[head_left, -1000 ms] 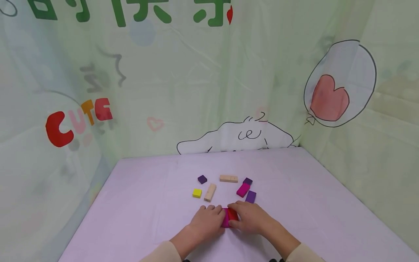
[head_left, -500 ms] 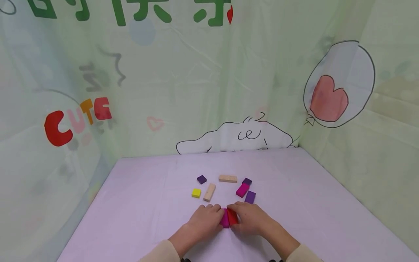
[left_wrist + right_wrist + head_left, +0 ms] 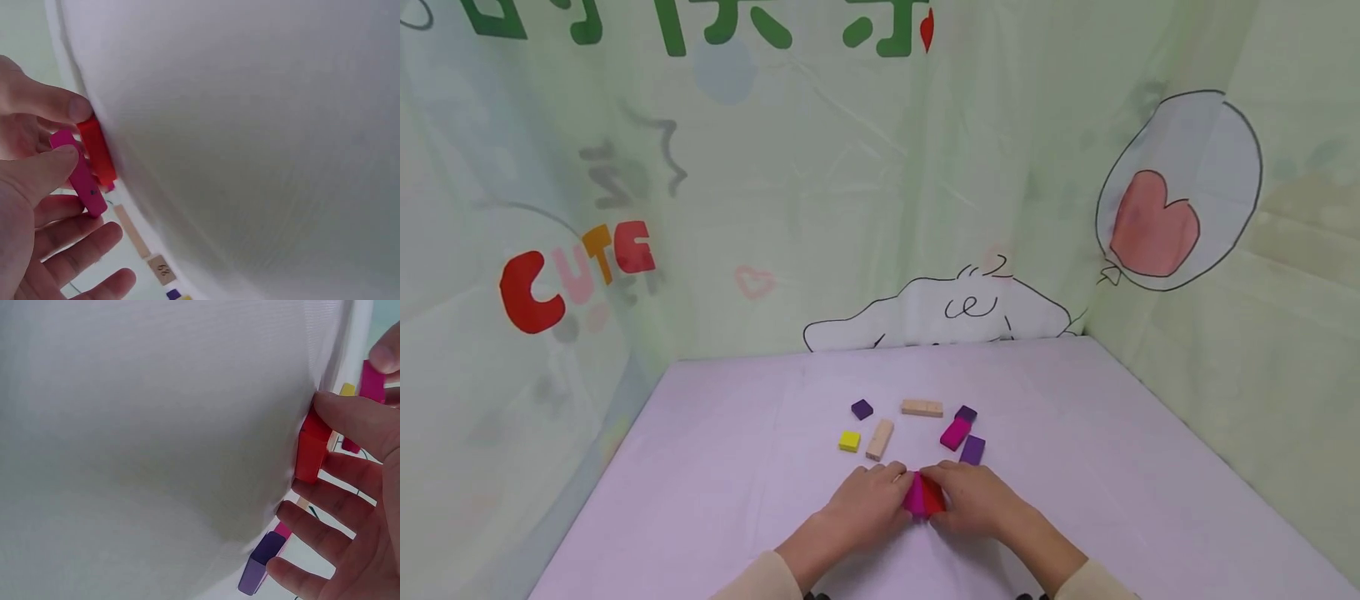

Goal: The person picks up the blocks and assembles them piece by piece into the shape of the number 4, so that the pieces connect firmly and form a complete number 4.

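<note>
Low over a lilac tabletop [image 3: 745, 467], a person's left hand [image 3: 867, 498] pinches a magenta block [image 3: 85, 184] close beside the red block [image 3: 310, 456] in the right hand [image 3: 976, 498], fingers [image 3: 59, 210] curled at block ends, seemingly leaving 2 facing sides free.

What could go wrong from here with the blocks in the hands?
The magenta block, pinched by the left hand, might slip. It could knock the red block that the right hand grips close beside it. A purple block lies just beyond the right hand, which may nudge it.
</note>
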A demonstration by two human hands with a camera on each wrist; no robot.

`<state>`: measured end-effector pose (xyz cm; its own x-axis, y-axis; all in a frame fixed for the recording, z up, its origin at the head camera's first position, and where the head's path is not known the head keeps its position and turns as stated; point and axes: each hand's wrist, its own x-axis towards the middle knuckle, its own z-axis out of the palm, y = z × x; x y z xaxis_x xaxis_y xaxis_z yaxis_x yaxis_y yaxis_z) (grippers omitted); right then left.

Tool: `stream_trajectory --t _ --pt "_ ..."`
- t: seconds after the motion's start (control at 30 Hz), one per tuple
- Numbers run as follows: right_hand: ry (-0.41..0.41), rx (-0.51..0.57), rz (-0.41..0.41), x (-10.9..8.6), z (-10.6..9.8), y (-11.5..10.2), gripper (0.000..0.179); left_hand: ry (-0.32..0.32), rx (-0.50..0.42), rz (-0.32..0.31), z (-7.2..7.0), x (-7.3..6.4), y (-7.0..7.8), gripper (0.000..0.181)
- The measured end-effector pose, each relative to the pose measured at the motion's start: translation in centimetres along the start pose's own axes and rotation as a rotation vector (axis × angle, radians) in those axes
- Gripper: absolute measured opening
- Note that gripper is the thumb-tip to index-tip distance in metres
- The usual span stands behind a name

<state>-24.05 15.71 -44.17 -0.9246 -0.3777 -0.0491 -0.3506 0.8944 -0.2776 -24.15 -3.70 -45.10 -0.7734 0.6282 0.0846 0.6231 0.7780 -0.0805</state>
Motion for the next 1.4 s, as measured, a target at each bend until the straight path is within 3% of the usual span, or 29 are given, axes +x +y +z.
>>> stream_trajectory --t 0.2,0.43,0.63,0.77,1.0,1.4 --pt "-0.003 0.003 0.015 -0.1 -0.1 -0.1 0.061 0.006 0.005 0.051 -1.3 -1.3 0.6 0.050" --pt "-0.018 0.000 0.026 0.0 -0.3 -0.2 0.061 -0.053 -0.022 0.111 -2.4 -2.8 1.6 0.051" --pt "-0.019 -0.007 0.035 0.3 -0.3 -0.2 0.061 -0.098 -0.037 0.112 -1.9 -3.5 1.9 0.051" --pt "-0.023 -0.010 0.042 0.2 -0.4 -0.3 0.061 -0.083 -0.018 0.123 -1.4 -3.6 2.1 0.046" --pt "-0.027 0.003 0.041 0.2 -0.3 -0.4 0.061 -0.155 -0.098 0.100 -1.1 -3.5 2.3 0.049" --pt "-0.040 0.047 0.063 0.7 -0.6 -0.1 0.061 -0.180 -0.114 0.093 -0.7 -3.2 2.8 0.052"
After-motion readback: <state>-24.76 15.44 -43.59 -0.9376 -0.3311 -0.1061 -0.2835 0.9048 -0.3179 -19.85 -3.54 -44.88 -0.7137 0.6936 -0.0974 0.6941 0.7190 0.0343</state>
